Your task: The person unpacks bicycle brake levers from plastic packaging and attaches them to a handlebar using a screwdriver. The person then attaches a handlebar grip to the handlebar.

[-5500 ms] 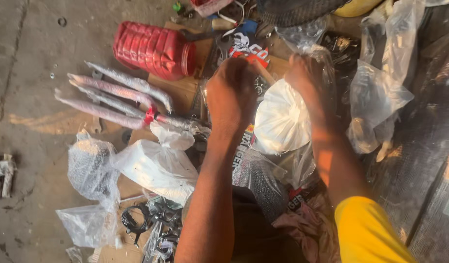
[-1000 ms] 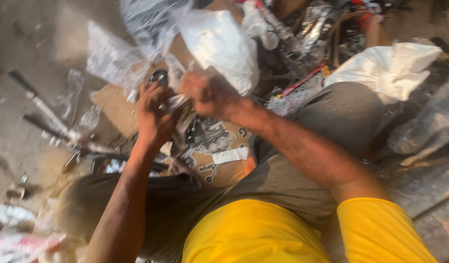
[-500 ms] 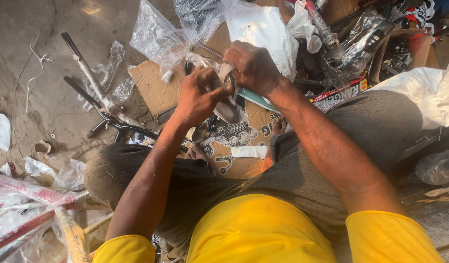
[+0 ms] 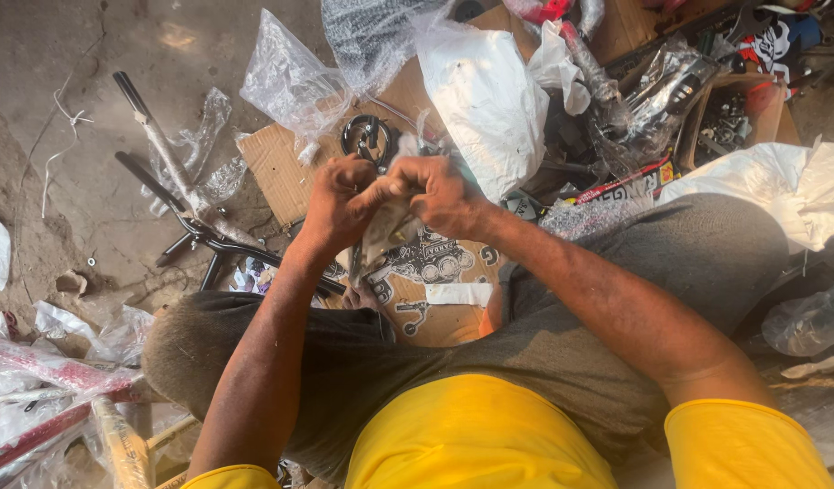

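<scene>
Clear plastic packet (image 4: 387, 228) sits pinched between left hand (image 4: 338, 201) and right hand (image 4: 438, 192), both closed tight, apparently tearing it.

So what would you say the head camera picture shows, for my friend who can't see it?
A seated person's left hand and right hand together grip a small clear plastic packet above a printed cardboard box. Around them on the concrete floor lie plastic bags, a white bag and metal bars.
</scene>
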A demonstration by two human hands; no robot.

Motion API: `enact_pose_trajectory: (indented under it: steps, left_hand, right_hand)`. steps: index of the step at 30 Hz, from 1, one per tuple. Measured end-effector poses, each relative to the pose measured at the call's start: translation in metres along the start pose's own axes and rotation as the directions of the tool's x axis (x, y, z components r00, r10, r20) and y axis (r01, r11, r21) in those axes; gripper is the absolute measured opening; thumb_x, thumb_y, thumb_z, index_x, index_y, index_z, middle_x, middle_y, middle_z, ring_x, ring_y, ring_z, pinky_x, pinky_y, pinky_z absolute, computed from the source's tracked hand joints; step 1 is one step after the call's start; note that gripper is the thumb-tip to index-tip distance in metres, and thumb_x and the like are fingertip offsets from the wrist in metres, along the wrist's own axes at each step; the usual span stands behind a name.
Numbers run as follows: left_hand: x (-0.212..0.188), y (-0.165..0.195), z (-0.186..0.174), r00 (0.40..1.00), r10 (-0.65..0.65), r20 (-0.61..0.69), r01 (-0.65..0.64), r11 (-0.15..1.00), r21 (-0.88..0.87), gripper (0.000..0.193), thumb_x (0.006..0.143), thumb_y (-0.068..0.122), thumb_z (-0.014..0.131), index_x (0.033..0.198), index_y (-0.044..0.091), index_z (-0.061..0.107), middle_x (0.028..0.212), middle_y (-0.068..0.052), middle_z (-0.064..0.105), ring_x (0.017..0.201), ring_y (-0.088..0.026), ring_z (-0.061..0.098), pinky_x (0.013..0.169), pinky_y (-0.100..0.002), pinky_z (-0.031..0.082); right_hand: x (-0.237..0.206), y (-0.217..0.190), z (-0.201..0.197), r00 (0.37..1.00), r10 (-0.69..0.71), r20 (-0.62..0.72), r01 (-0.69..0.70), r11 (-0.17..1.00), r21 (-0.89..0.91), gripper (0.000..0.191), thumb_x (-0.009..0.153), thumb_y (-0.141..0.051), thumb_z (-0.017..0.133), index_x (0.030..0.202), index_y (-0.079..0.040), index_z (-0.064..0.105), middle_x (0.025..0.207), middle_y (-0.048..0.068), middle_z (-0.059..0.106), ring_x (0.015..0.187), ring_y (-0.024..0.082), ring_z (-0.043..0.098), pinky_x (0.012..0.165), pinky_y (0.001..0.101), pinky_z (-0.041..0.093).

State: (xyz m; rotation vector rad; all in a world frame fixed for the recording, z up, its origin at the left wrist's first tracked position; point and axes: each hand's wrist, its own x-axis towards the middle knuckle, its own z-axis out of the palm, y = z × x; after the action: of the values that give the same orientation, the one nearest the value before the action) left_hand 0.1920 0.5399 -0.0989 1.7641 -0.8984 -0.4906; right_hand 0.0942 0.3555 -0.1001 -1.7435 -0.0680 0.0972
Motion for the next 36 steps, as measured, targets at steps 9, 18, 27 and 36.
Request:
enact_pose_trajectory:
  steps: [9,18,27,36]
  left_hand:
    - [0.001,-0.005,-0.009,0.985,-0.084,0.150,0.087,0.996,-0.013,0.063,0.086,0.055,0.077,0.061,0.004,0.052,0.061,0.002,0.041,0.062,-0.013,0.042,0.053,-0.037,0.033]
    - [0.002,-0.041,-0.047,0.940,-0.305,-0.155,0.259,0.930,-0.260,0.045,0.087,0.052,0.077,0.070,0.012,0.066,0.060,0.005,0.060,0.051,-0.008,0.051,0.045,-0.027,0.041]
    - [0.023,-0.085,-0.030,0.500,-0.755,-0.426,0.489,0.651,-0.580,0.064,0.095,0.058,0.071,0.059,0.018,0.037,0.058,0.002,0.045,0.050,-0.012,0.041,0.043,-0.035,0.033]
    - [0.004,-0.072,0.001,0.821,-0.471,0.323,0.556,0.526,-0.643,0.044,0.091,0.035,0.067,0.118,0.000,0.061,0.096,-0.006,0.071,0.085,-0.016,0.068,0.077,-0.035,0.056]
  right_hand:
    - [0.001,-0.008,-0.018,0.961,0.120,0.249,-0.164,0.973,0.161,0.005,0.091,-0.012,0.062,0.090,-0.008,0.060,0.080,-0.001,0.055,0.073,0.007,0.050,0.064,0.0235,0.042]
    - [-0.020,-0.029,-0.087,0.941,0.290,0.177,-0.275,0.956,-0.104,0.038,0.101,-0.041,0.057,0.086,-0.008,0.066,0.068,-0.001,0.051,0.059,0.011,0.044,0.052,0.0290,0.040]
    - [-0.017,-0.061,-0.041,0.989,0.144,0.039,-0.133,0.733,0.667,0.032,0.104,-0.036,0.067,0.095,-0.006,0.063,0.081,0.003,0.063,0.068,0.012,0.058,0.059,0.0270,0.049]
    - [-0.013,-0.058,-0.027,0.942,0.239,-0.235,0.103,0.461,0.882,0.024,0.106,-0.029,0.070,0.097,-0.007,0.065,0.078,0.000,0.063,0.063,0.009,0.060,0.053,0.0251,0.049]
